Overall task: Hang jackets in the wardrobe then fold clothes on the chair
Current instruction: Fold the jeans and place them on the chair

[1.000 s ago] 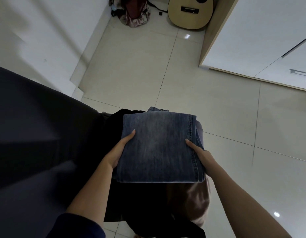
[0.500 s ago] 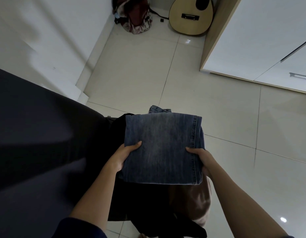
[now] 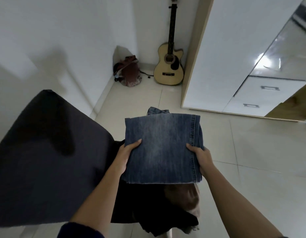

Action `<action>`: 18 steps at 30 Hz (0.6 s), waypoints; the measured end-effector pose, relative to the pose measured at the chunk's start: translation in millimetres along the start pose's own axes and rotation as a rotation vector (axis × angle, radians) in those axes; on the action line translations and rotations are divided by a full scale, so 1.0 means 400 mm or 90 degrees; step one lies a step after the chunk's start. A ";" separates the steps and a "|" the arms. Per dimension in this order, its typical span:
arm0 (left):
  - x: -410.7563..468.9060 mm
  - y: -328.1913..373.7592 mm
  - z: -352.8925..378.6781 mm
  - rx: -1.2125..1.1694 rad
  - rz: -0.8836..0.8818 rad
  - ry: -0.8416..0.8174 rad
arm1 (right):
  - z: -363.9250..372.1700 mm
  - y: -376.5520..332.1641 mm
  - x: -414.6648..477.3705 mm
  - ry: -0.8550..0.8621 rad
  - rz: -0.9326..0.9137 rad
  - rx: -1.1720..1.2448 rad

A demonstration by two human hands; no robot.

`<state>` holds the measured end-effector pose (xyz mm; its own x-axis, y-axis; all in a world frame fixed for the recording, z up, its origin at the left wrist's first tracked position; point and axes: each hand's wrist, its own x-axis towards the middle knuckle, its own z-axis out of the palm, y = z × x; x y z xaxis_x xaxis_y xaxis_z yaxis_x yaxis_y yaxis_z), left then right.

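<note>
Gone from flat palms 1 s ago to full grip: left hand [image 3: 125, 156] & right hand [image 3: 203, 158] clasping opp. side edges of folded blue denim jeans [image 3: 161, 148], thumbs on top, bundle centred betw. both over dark clothes heap [image 3: 148, 208], long side pointing away.

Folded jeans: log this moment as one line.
step: fold clothes | left hand: grips folded jeans left edge | right hand: grips right edge | below: dark clothes pile

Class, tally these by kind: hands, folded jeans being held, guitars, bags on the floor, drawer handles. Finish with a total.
Hands: 2, left hand and right hand
Folded jeans: 1
Guitar: 1
Bag: 1
Drawer handles: 2, upper handle and lower handle
Total: 7
</note>
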<state>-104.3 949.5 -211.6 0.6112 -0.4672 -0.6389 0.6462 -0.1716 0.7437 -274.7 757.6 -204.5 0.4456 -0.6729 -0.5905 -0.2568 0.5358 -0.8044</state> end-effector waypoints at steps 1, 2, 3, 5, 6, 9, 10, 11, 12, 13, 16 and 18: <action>-0.052 0.020 0.017 -0.001 0.016 -0.006 | -0.015 -0.023 -0.051 0.011 -0.024 0.011; -0.086 0.031 0.030 -0.004 0.028 -0.006 | -0.027 -0.037 -0.088 0.021 -0.044 0.021; -0.121 0.049 0.047 0.001 0.045 -0.009 | -0.040 -0.054 -0.123 0.032 -0.064 0.027; -0.189 0.075 0.088 0.020 0.081 -0.023 | -0.078 -0.092 -0.197 0.052 -0.102 0.041; -0.222 0.090 0.120 0.033 0.099 -0.036 | -0.107 -0.117 -0.235 0.063 -0.121 0.050; -0.281 0.128 0.208 0.056 0.139 -0.075 | -0.179 -0.177 -0.301 0.090 -0.158 0.065; -0.305 0.141 0.255 0.068 0.153 -0.100 | -0.218 -0.203 -0.327 0.103 -0.172 0.077; -0.320 0.152 0.293 0.075 0.163 -0.116 | -0.249 -0.225 -0.343 0.112 -0.182 0.087; -0.326 0.159 0.330 0.080 0.174 -0.128 | -0.281 -0.246 -0.355 0.123 -0.188 0.095; -0.338 0.167 0.383 0.090 0.186 -0.148 | -0.326 -0.270 -0.368 0.136 -0.202 0.109; -0.366 0.178 0.547 0.119 0.212 -0.213 | -0.467 -0.339 -0.387 0.182 -0.241 0.147; -0.372 0.182 0.646 0.136 0.228 -0.254 | -0.546 -0.380 -0.391 0.207 -0.259 0.151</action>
<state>-266.3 782.4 -11.4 0.5288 -0.8121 -0.2468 0.2980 -0.0946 0.9499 -492.8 669.9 -4.2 0.1714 -0.9513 -0.2563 0.0959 0.2750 -0.9566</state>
